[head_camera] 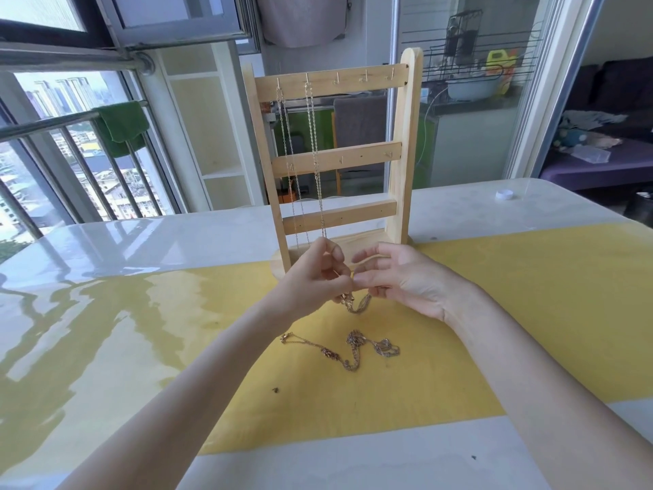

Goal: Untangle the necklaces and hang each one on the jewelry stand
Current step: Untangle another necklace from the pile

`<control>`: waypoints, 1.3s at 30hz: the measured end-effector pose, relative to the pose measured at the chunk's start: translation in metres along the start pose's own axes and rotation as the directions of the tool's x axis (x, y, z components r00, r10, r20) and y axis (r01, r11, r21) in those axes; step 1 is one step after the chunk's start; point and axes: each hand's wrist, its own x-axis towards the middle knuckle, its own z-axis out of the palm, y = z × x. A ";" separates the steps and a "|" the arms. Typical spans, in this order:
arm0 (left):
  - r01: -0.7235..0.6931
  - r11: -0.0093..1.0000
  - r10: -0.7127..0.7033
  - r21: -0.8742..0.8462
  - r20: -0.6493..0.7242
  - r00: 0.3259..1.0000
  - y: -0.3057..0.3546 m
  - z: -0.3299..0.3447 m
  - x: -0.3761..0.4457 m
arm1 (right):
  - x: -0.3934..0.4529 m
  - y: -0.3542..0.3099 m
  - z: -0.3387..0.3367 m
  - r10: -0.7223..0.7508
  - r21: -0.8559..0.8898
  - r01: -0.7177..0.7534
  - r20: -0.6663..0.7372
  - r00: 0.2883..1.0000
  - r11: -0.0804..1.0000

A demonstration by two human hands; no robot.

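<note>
Jewelry stand [395,203]: a pale wooden frame with three crossbars, upright on the table [106,313] just beyond both hands.
Hung necklaces: two fine chains, the first hung chain [287,146] on the leftmost hook of the top bar and the second hung chain [314,150] on the next hook, both dropping past the lower bars toward the base.
Left hand [318,274]: fingers curled, thumb and fingertips pinching the held chain [357,304] in front of the stand's base.
Right hand [399,277]: thumb and forefinger meet at the same chain while the other fingers spread loosely; the pinch itself seems likely but is partly hidden.
Held chain: a short loop with a clasp dangles below the two hands, above the table.
Tangled necklaces [353,348]: a knotted gold-toned bunch lies on the yellow mat [494,313], nearer the person than the hands.
Bottle cap [504,194]: white, far right on the table.
</note>
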 end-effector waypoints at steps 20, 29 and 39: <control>0.136 0.917 -0.138 -0.376 0.023 0.990 0.006 -0.003 -0.001 | -0.003 -0.006 -0.001 -0.061 -0.019 0.060 -0.028 0.998 0.998; 0.128 0.928 -0.138 -0.349 -0.004 0.990 0.003 -0.002 -0.003 | 0.001 -0.003 -0.002 -0.035 -0.081 0.030 -0.059 0.998 0.996; 0.052 0.993 -0.062 -0.110 -0.092 0.994 0.008 0.002 -0.001 | 0.002 -0.002 -0.003 -0.037 -0.180 0.025 -0.065 0.997 0.983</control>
